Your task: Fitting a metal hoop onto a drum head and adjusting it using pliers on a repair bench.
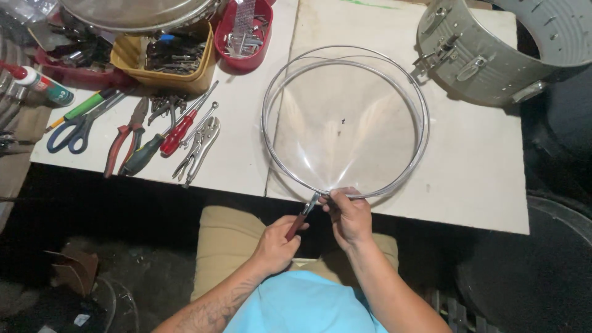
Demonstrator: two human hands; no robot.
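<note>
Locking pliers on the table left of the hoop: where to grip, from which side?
Best guess: take the locking pliers by the paired handles at the near end, coming from the table's front edge. They lie flat, handles pointing toward the person, jaws up by the red-handled screwdriver.

My left hand [275, 244] grips a red-handled tool [302, 217], its tip touching the near edge of the clear drumhead [344, 123] in its metal hoop on the white bench [468, 166]. My right hand [349, 214] pinches that same edge just beside the tip. Pliers [123, 142], scissors [77, 129] and locking pliers [200, 148] lie left of the drumhead; a grey drum shell [487, 49] stands beyond it to the right.
</note>
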